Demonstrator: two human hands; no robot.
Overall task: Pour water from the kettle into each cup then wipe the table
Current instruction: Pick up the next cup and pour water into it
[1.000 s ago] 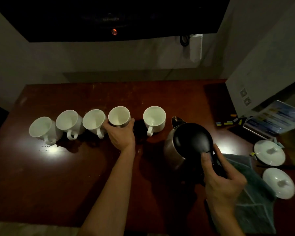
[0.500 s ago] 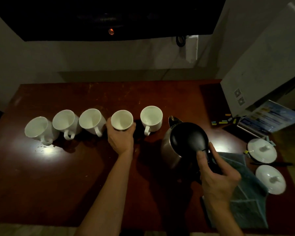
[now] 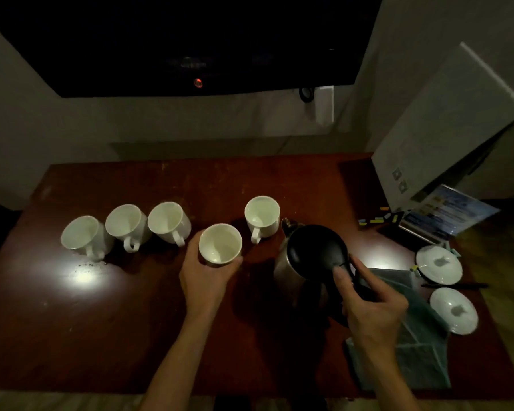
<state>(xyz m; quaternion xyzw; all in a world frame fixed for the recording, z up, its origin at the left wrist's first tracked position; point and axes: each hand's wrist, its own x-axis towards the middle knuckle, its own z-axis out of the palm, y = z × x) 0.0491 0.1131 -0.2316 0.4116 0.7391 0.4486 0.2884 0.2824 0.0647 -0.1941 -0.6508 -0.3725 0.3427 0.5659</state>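
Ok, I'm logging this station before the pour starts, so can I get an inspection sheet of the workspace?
Surface: dark red-brown table, glare patch and small specks near the leftmost cup.
Job's things: four white cups in the row; a fifth cup pulled forward; steel kettle with black lid; grey-green cloth at right.
Clutter: two white lids, a pen, coloured tabs, a leaflet, a white box.
Grips: left hand holds the forward cup; right hand grips the kettle handle.
Cables: dark cord at the wall socket.
Surroundings: dim room, dark screen above.
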